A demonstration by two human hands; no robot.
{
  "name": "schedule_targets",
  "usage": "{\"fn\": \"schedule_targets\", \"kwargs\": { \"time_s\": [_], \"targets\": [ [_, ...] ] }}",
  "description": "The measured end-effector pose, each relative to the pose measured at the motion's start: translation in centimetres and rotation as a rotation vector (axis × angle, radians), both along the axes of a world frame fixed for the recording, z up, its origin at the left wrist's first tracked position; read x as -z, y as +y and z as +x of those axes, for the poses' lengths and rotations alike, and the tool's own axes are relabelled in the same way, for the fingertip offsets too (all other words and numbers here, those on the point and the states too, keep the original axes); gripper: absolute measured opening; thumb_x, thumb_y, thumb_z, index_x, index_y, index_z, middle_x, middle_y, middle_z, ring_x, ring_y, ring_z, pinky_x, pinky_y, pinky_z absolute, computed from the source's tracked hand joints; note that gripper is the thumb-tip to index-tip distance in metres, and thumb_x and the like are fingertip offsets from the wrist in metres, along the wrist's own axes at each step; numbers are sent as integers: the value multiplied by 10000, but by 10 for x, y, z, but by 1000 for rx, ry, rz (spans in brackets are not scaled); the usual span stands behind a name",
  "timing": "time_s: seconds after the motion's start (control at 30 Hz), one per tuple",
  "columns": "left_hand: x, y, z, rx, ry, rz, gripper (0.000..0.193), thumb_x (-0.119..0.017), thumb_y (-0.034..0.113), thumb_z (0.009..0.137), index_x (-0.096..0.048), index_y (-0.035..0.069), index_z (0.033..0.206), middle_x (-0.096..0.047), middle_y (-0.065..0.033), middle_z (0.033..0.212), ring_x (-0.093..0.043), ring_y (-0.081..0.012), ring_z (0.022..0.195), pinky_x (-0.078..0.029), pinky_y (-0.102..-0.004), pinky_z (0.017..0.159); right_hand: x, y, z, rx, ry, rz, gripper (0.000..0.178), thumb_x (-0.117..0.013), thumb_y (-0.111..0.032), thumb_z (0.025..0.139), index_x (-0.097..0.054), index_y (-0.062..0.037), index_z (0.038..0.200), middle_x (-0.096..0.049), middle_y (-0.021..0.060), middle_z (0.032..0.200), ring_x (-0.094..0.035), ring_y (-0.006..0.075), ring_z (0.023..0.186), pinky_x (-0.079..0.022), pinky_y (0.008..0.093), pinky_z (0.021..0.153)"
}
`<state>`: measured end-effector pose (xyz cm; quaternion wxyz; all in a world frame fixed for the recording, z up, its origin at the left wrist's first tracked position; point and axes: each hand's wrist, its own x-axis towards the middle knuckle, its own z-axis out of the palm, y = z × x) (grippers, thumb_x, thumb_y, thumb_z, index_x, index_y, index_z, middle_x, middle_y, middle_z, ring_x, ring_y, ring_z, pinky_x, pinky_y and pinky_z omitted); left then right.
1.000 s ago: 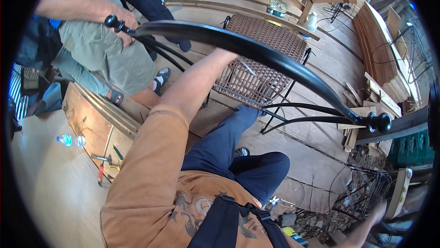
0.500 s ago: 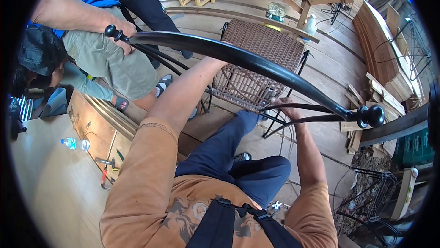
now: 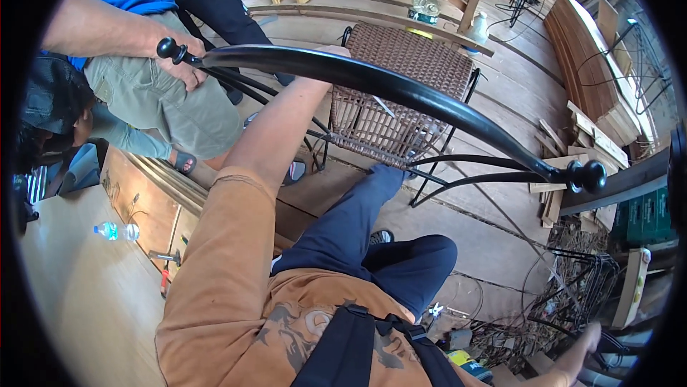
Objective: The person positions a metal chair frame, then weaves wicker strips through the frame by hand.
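Note:
A black metal chair frame with a brown woven wicker panel (image 3: 408, 58) stands in front of me. Its thick curved black rail (image 3: 372, 84) crosses the view. My left hand (image 3: 338, 51) rests at the wicker's left edge, partly behind the rail; its fingers are mostly hidden. My right hand (image 3: 591, 337) is stretched far to the lower right, blurred, near dark metal rods. A thin brown strand (image 3: 494, 209) runs from the wicker toward that side; whether my hand holds it is unclear. A thin pale strip (image 3: 384, 106) shows at the wicker's lower part.
At left, a co-worker's hand (image 3: 182, 72) is by the rail's knobbed end; another person in a dark cap (image 3: 61, 94) is lower. A hammer (image 3: 164, 256) and water bottle (image 3: 116, 231) lie on wooden boards. Wood offcuts (image 3: 583, 144) and stacked planks (image 3: 597, 65) lie right.
My right hand has left the wicker's lower right corner and swung down to the far right. A brown strand now stretches across that side. My left hand stays near the wicker edge.

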<state>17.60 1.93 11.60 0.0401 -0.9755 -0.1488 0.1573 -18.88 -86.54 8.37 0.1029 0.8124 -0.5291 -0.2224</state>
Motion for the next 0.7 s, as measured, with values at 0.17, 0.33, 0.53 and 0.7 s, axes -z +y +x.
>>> {"fn": "schedule_targets", "kwargs": {
  "time_s": [0.17, 0.33, 0.53, 0.7],
  "targets": [
    [-23, -5, -27, 56, 5, 21, 303, -535, 137, 795, -605, 116, 1089, -580, -71, 1132, -550, -247, 1058, -463, -380, 818, 133, 295, 247, -872, -674, 490, 448, -511, -372, 815, -540, -17, 1086, -567, 214, 1051, -530, 349, 1005, -414, 393, 867],
    [-4, -3, -26, 228, -189, 43, 283, -544, 275, 759, -659, 66, 911, -638, -147, 927, -617, -287, 894, -482, -390, 770, 151, 574, 330, -1347, -588, 1063, 421, -502, -355, 850, -590, 28, 999, -613, 184, 907, -552, 273, 940, -408, 380, 833],
    [-22, -43, -42, 213, -160, 18, 307, -609, 168, 765, -621, 106, 1065, -592, -63, 1116, -562, -229, 1042, -463, -401, 789, 210, 545, 359, -1449, -916, 1048, 332, -582, -307, 798, -586, -33, 611, -530, 29, 515, -485, 130, 500, -396, 310, 482],
    [-26, -36, -40, 91, 44, 124, 326, -618, 180, 760, -613, 75, 1069, -598, -76, 1099, -564, -236, 1037, -468, -426, 777, 194, 411, 339, -1171, -1055, 535, 182, -508, -192, 803, -612, -48, 841, -617, 188, 782, -602, 278, 734, -439, 416, 621]
  ]
}}
